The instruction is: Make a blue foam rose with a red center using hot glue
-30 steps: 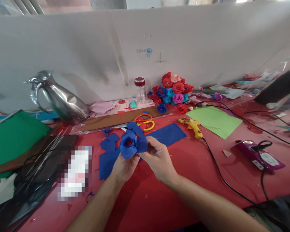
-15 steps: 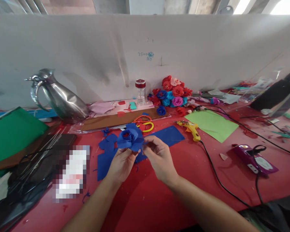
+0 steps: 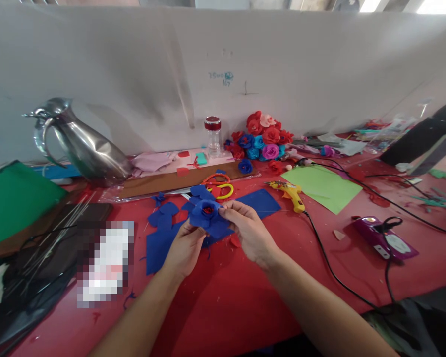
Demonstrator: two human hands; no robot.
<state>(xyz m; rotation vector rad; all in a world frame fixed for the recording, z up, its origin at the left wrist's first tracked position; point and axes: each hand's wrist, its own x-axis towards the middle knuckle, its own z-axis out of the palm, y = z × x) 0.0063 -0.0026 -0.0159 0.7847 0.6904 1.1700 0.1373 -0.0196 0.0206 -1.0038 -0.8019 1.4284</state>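
A blue paper flower [image 3: 207, 214] with a dark red centre is held up over the red table. My left hand [image 3: 188, 248] grips it from below, fingers closed under the petals. At its right edge, my right hand [image 3: 247, 230] pinches a blue petal between thumb and fingers. Behind the flower lie scissors with yellow and orange handles [image 3: 226, 191], partly covered by it. Blue cut petals [image 3: 164, 215] and a blue sheet [image 3: 264, 204] rest on the table around the hands.
A yellow glue gun [image 3: 292, 195] with a black cord lies to the right, beside a green sheet [image 3: 327, 187] and a purple power strip [image 3: 386, 238]. Further back stand a steel jug [image 3: 91, 148], a glass jar [image 3: 214, 141] and a bunch of paper roses [image 3: 262, 138].
The flower has turned so its centre faces more to the right. My right hand has moved up onto its right petal. The camera view has tilted down slightly.
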